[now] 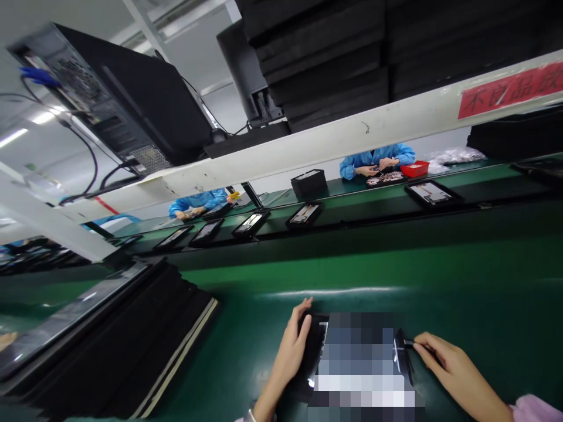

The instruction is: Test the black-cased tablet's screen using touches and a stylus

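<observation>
A flat dark device (358, 366) with a pixelated screen lies in a black tray on the green bench (461, 305) just in front of me. My left hand (292, 349) rests on the tray's left edge, fingers curled over it. My right hand (444, 360) pinches a small black part (402, 346) at the device's right edge. A pink sleeve shows at my right wrist.
A stack of black foam trays (118, 340) sits to my left. Several trays with devices (250, 224) ride the conveyor beyond. Two people in blue coats (376, 159) work across the line beside a red bin (414, 169). A computer tower (109, 97) stands on the white shelf overhead.
</observation>
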`<act>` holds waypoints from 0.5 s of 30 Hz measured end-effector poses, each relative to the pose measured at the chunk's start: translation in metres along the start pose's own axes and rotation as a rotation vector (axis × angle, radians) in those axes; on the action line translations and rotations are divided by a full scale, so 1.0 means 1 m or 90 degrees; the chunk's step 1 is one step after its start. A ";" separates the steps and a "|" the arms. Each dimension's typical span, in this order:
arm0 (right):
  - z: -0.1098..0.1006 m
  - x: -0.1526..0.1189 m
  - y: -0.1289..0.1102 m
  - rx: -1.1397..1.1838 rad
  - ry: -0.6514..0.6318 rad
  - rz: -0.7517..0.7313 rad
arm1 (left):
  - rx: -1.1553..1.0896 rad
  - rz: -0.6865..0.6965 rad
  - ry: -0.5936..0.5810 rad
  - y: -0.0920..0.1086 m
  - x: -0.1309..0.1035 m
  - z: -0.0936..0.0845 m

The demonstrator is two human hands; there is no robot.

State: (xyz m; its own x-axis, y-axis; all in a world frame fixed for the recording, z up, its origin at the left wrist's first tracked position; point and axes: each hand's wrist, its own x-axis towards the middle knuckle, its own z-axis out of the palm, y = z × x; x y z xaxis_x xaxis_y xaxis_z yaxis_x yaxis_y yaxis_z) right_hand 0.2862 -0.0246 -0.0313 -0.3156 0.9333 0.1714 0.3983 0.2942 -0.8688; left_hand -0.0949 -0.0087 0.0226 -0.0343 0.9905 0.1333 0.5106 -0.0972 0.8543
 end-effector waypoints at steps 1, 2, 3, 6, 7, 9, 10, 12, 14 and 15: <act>0.001 0.000 0.002 0.005 0.000 0.006 | -0.060 -0.030 0.007 -0.010 0.003 -0.002; 0.001 0.000 0.003 0.012 0.001 0.012 | -0.108 -0.051 0.013 -0.018 0.004 -0.002; 0.001 0.000 0.004 0.022 0.006 0.016 | -0.139 -0.063 0.024 -0.023 0.005 0.000; -0.001 0.002 0.005 0.057 0.030 0.033 | -0.165 -0.077 0.056 -0.025 0.002 0.009; -0.002 0.002 0.005 0.066 0.040 0.039 | -0.168 -0.079 0.063 -0.024 0.000 0.013; -0.005 0.003 0.006 0.079 0.054 0.050 | -0.179 -0.082 0.073 -0.019 -0.004 0.020; -0.006 0.004 0.007 0.083 0.058 0.054 | -0.188 -0.082 0.078 -0.017 -0.006 0.023; -0.007 0.003 0.010 0.088 0.063 0.057 | -0.207 -0.083 0.089 -0.014 -0.008 0.028; -0.006 0.002 0.014 0.089 0.066 0.061 | -0.220 -0.089 0.103 -0.012 -0.010 0.031; -0.006 0.002 0.017 0.089 0.066 0.064 | -0.223 -0.092 0.108 -0.012 -0.010 0.032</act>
State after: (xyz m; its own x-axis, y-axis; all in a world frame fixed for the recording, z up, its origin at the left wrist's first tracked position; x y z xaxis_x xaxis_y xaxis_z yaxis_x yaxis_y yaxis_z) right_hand 0.2973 -0.0169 -0.0426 -0.1865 0.9750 0.1207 0.2973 0.1731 -0.9390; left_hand -0.0735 -0.0147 -0.0048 -0.2402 0.9691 0.0559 0.1686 -0.0151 0.9856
